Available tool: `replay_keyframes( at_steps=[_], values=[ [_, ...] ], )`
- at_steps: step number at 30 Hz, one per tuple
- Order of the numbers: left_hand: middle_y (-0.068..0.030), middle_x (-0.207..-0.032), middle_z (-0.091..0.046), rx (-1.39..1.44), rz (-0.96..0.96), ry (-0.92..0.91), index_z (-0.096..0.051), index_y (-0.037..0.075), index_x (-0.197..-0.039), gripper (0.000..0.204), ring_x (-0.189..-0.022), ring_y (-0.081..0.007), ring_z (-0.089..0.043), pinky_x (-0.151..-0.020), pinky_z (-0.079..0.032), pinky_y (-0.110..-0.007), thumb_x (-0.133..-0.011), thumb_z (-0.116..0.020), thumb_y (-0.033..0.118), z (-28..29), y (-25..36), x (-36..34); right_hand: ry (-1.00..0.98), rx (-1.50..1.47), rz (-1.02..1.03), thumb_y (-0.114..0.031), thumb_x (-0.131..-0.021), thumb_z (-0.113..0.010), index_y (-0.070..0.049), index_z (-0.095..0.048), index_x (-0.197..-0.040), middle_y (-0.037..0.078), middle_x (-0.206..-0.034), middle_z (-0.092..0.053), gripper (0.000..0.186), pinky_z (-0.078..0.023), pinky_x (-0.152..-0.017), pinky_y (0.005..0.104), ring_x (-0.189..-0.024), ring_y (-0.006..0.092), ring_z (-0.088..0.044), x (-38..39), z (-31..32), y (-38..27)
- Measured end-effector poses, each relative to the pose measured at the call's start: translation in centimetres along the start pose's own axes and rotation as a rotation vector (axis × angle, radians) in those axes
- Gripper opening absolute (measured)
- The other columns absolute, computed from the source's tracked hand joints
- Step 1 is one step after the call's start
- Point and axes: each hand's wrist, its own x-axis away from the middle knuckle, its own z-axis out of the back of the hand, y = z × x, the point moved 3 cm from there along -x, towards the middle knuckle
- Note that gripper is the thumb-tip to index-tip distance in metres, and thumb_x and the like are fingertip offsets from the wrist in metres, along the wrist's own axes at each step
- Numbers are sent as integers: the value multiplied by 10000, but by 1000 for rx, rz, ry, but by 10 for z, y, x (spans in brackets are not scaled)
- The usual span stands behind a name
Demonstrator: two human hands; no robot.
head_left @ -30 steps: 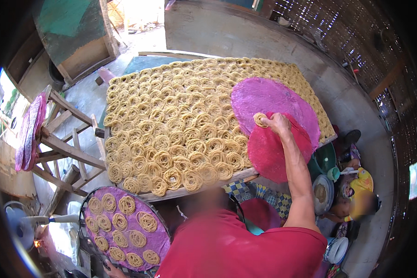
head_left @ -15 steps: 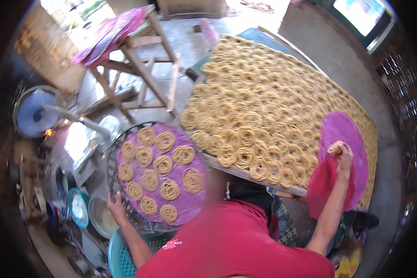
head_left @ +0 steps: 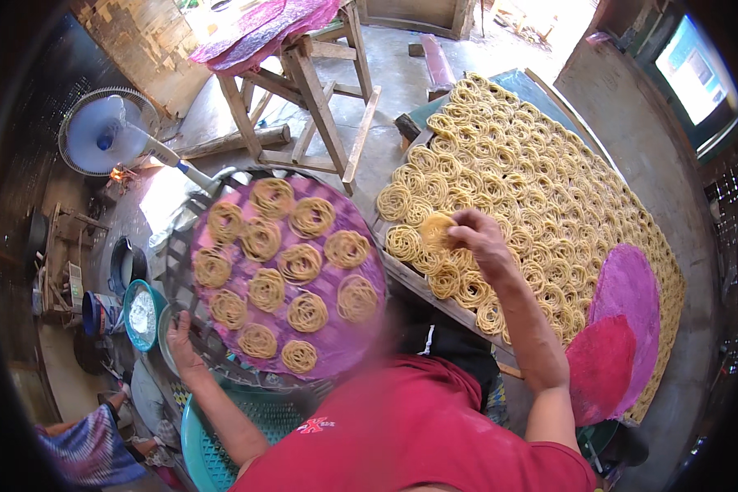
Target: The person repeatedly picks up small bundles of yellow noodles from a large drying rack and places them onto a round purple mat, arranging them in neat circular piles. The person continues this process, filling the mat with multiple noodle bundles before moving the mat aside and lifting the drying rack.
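Note:
My left hand (head_left: 187, 348) grips the near-left rim of a dark woven round tray (head_left: 174, 275). A purple sheet (head_left: 246, 324) lines this tray, with several coiled noodle nests (head_left: 299, 263) spread over it. Between the thumb and fingers of my right hand (head_left: 482, 244) is a single noodle nest (head_left: 436, 231), slightly blurred. It hangs above the near-left part of a large rack (head_left: 434, 287), which is packed with rows of noodle nests (head_left: 533, 205). At the rack's right end lie a purple round sheet (head_left: 627, 283) and a red round one (head_left: 602, 369).
A wooden trestle (head_left: 311, 90) bears pink-purple sheets (head_left: 262, 37) ahead. To the left stand a fan (head_left: 106, 135) and a teal basin of white stuff (head_left: 142, 316). A teal basket (head_left: 213, 435) sits beside my left forearm; another person's patterned clothing (head_left: 90, 447) shows at lower left.
My right hand has swung left with the noodle nest, from the purple and red sheets to the rack's near-left part. The whole view has shifted, and another person now shows at lower left.

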Motion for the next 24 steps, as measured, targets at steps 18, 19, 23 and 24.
replay_keyframes(
  at_steps=[18, 19, 23, 24],
  values=[
    [-36, -925, -714, 177, 92, 249, -680, 45, -1142, 395, -737, -148, -672, -612, -528, -287, -985, -796, 389, 28, 10, 34, -75, 192, 109, -400, -1100, -571, -14, -743, -1253, 120, -1136, -768, 449, -549, -854, 381, -1032, 225, -711, 37, -105, -15],
    [-53, -947, -720, 247, 90, 215, -681, 26, -1149, 403, -786, -169, -689, -657, -554, -298, -983, -802, 372, 19, 8, 29, -107, -38, 31, -443, -1118, -515, -9, -730, -1278, 115, -1134, -767, 510, -548, -847, 375, -1030, 227, -713, 58, -115, -14],
    [-74, -1094, -732, 498, 241, 4, -682, 20, -1280, 410, -948, -194, -710, -805, -586, -359, -991, -795, 288, -16, 8, 9, 186, -332, 33, -536, -1145, -376, 5, -680, -1344, 106, -1131, -768, 652, -540, -827, 346, -1017, 219, -717, 133, -121, -5],
    [-72, -1096, -734, 417, 212, 21, -681, 18, -1293, 410, -956, -190, -710, -816, -586, -365, -997, -787, 281, -27, 13, 1, 264, -362, 65, -536, -1143, -379, -5, -683, -1340, 112, -1127, -769, 643, -538, -821, 344, -1003, 216, -720, 148, -115, -3]
  ],
)
